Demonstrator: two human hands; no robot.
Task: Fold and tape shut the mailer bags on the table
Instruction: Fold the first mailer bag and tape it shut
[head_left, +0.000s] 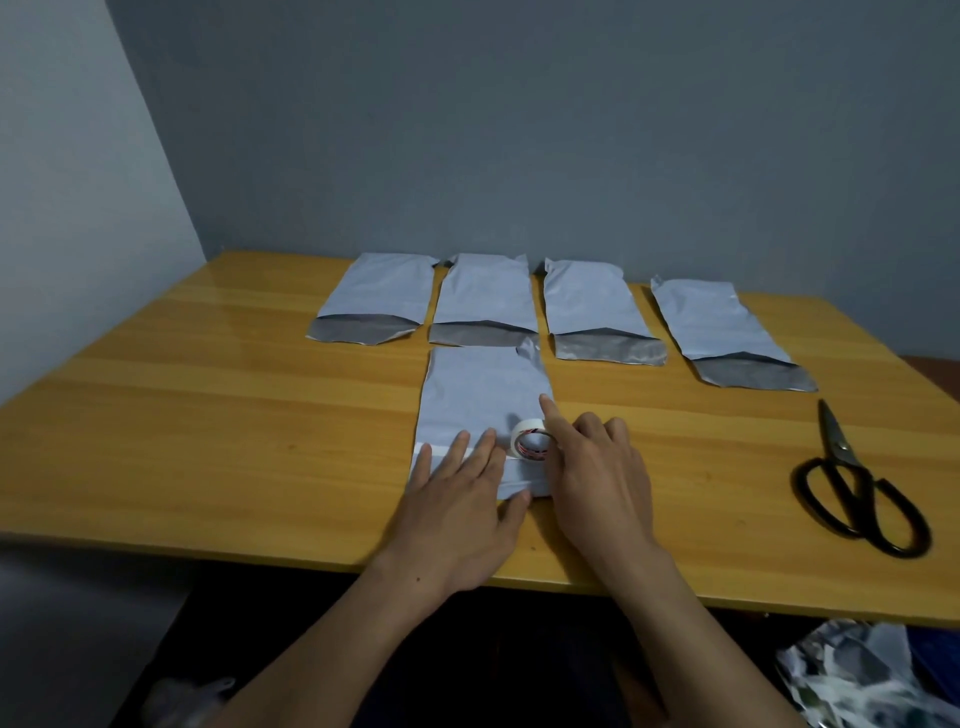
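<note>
Right hand (597, 483): gripped the tape roll (532, 440), index finger extended. Left hand (462, 499): flat, fingers spread, pressing the folded end of the near mailer bag (483, 395) at the wooden table's (208, 415) front centre. Four open mailer bags (485, 296) lay behind in a row; black scissors (852, 478) lay right.

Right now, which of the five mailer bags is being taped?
The near mailer bag, alone in front of the back row of four. Its flap is folded, the left hand presses it and the right hand holds the tape roll.
</note>
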